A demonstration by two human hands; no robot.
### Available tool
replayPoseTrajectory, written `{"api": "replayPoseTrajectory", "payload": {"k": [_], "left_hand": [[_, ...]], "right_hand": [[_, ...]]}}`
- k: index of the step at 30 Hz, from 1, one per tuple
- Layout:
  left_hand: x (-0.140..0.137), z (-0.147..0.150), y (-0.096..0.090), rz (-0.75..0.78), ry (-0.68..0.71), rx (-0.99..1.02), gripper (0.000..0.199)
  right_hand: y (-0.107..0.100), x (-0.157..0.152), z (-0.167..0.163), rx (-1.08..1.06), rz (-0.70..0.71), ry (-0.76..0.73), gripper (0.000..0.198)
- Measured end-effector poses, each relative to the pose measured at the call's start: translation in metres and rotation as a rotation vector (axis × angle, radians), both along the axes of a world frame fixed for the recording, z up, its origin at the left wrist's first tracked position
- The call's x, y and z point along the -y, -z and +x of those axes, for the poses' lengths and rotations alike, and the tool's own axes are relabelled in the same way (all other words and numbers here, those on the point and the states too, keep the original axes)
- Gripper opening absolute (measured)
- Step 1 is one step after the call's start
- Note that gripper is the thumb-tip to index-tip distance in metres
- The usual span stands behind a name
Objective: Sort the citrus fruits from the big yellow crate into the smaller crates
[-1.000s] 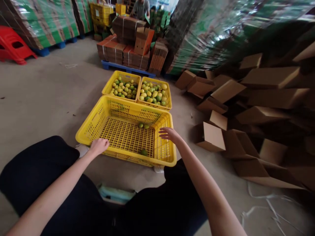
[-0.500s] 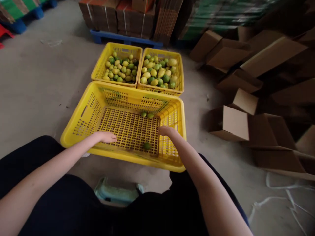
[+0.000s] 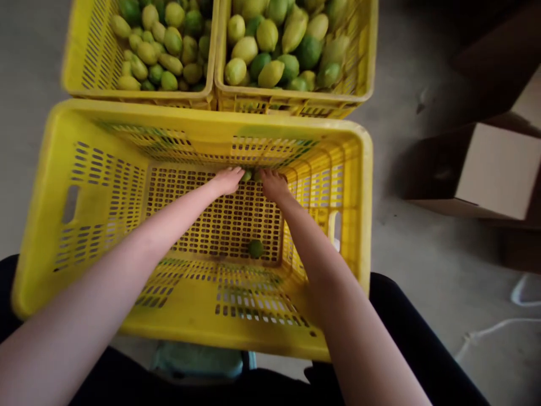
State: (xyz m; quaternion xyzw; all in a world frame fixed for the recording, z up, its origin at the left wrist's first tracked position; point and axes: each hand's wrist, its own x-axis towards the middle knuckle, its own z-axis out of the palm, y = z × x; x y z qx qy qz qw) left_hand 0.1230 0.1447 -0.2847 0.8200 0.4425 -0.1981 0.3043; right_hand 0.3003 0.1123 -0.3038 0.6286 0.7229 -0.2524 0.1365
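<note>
My left hand (image 3: 229, 180) and right hand (image 3: 274, 183) are down inside the yellow crate (image 3: 190, 332).
Moments ago they hung well apart; now they flank two green fruits, the left fruit (image 3: 246, 176) at my left fingertips, the right fruit (image 3: 256, 176) by my right fingers, so both are within reach. The fingers look loosely extended; I can't tell whether either set grips. A third fruit (image 3: 255, 248) lies untouched, nearer me than the fingers.
</note>
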Motion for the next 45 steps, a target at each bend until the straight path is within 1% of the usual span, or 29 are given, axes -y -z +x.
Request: {"api": "replayPoseTrajectory", "payload": {"k": [3, 5, 7, 9, 12, 15, 16, 18, 21, 23, 24, 27, 29, 31, 33, 34, 36, 38, 39, 40, 42, 45], "left_hand": [[-0.006, 0.02, 0.021, 0.114, 0.032, 0.036, 0.062], [-0.002, 0.024, 0.032, 0.15, 0.011, 0.043, 0.061], [0.003, 0.024, 0.04, 0.162, -0.033, 0.08, 0.059], [0.009, 0.023, 0.047, 0.122, -0.091, 0.124, 0.058], [0.018, 0.016, 0.051, 0.051, -0.186, 0.14, 0.064], [0.029, 0.0, 0.044, 0.016, -0.234, 0.137, 0.062], [0.033, -0.009, 0.038, 0.006, -0.239, 0.146, 0.059], [0.04, -0.028, 0.019, 0.004, -0.244, 0.177, 0.055], [0.052, -0.062, -0.019, 0.059, -0.27, 0.232, 0.055], [0.061, -0.084, -0.049, 0.115, -0.327, 0.305, 0.053], [0.066, -0.094, -0.065, 0.131, -0.37, 0.365, 0.052], [0.083, -0.119, -0.117, 0.101, -0.55, 0.597, 0.05], [0.098, -0.131, -0.154, 0.05, -0.696, 0.741, 0.049], [0.116, -0.137, -0.191, -0.056, -0.847, 0.88, 0.046], [0.136, -0.138, -0.221, -0.247, -0.961, 1.041, 0.043], [0.147, -0.138, -0.233, -0.35, -0.992, 1.125, 0.042], [0.166, -0.136, -0.247, -0.499, -1.0, 1.276, 0.043], [0.182, -0.135, -0.251, -0.565, -0.982, 1.395, 0.045], [0.189, -0.134, -0.249, -0.567, -0.964, 1.436, 0.047], [0.194, -0.133, -0.246, -0.541, -0.94, 1.464, 0.05], [0.204, -0.131, -0.239, -0.438, -0.884, 1.481, 0.054], [0.212, -0.127, -0.233, -0.261, -0.806, 1.463, 0.056]], "right_hand": [[0.015, 0.003, -0.003, 0.028, 0.088, 0.024, 0.052], [0.024, 0.006, -0.004, 0.045, 0.152, 0.052, 0.047], [0.032, 0.009, -0.005, 0.031, 0.18, 0.08, 0.049], [0.038, 0.01, -0.006, -0.003, 0.164, 0.123, 0.053], [0.041, 0.011, -0.009, -0.046, 0.077, 0.194, 0.062], [0.033, 0.017, -0.011, -0.063, 0.018, 0.189, 0.07], [0.028, 0.021, -0.013, -0.065, 0.01, 0.174, 0.072], [0.012, 0.031, -0.016, -0.066, 0.0, 0.142, 0.07], [-0.024, 0.049, -0.025, -0.063, -0.003, 0.085, 0.056], [-0.054, 0.06, -0.032, -0.067, 0.027, 0.035, 0.047], [-0.071, 0.065, -0.036, -0.073, 0.052, 0.01, 0.047], [-0.126, 0.077, -0.048, -0.099, 0.157, -0.058, 0.053], [-0.164, 0.087, -0.057, -0.174, 0.263, -0.068, 0.054], [-0.199, 0.101, -0.064, -0.34, 0.378, -0.028, 0.051], [-0.228, 0.121, -0.072, -0.58, 0.448, 0.055, 0.048], [-0.239, 0.132, -0.075, -0.706, 0.452, 0.101, 0.046], [-0.254, 0.154, -0.083, -0.945, 0.415, 0.186, 0.047], [-0.26, 0.171, -0.089, -1.12, 0.374, 0.253, 0.051], [-0.262, 0.178, -0.092, -1.176, 0.367, 0.274, 0.053], [-0.262, 0.183, -0.094, -1.213, 0.372, 0.286, 0.054], [-0.263, 0.191, -0.097, -1.24, 0.407, 0.285, 0.053], [-0.265, 0.195, -0.098, -1.21, 0.494, 0.256, 0.046]]}}
